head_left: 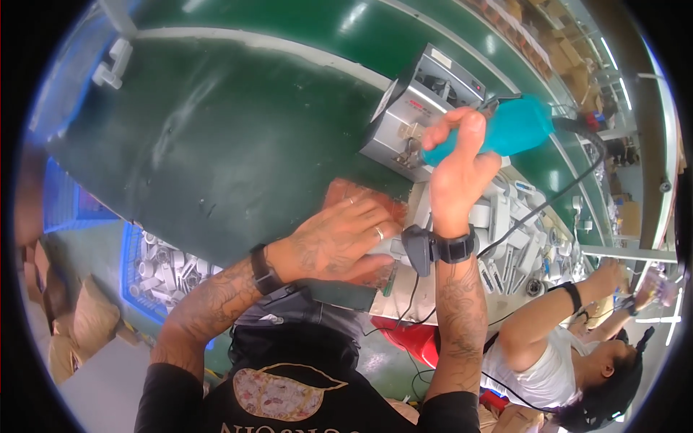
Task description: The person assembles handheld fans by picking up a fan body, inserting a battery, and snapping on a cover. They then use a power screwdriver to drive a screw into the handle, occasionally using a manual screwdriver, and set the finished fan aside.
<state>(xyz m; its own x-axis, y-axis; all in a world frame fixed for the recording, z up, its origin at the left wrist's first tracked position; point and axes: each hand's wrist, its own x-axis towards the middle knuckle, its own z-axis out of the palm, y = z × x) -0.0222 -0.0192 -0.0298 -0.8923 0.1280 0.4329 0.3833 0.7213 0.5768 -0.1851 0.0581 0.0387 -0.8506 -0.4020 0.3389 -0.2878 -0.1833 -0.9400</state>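
My right hand [462, 159] is wrapped around a teal electric screwdriver [520, 126], whose dark cord leaves its rear end. The front of the tool points down-left at the face of a silver screw feeder [415, 108]; whether its tip touches is hard to make out. Lower and to the left, my left hand [346, 234] rests over a reddish-brown mat [343, 191] at the bench's near edge. Between its thumb and fingers shows a pale plastic part [393, 249], mostly covered by the hand.
Many white-grey plastic parts [505, 209] are heaped right of my right wrist. A blue crate [133, 278] of similar parts stands lower left, beside the green bench top [216, 144]. The screwdriver's cord [556, 198] crosses the heap. At lower right, a co-worker [541, 361] sits with raised arms.
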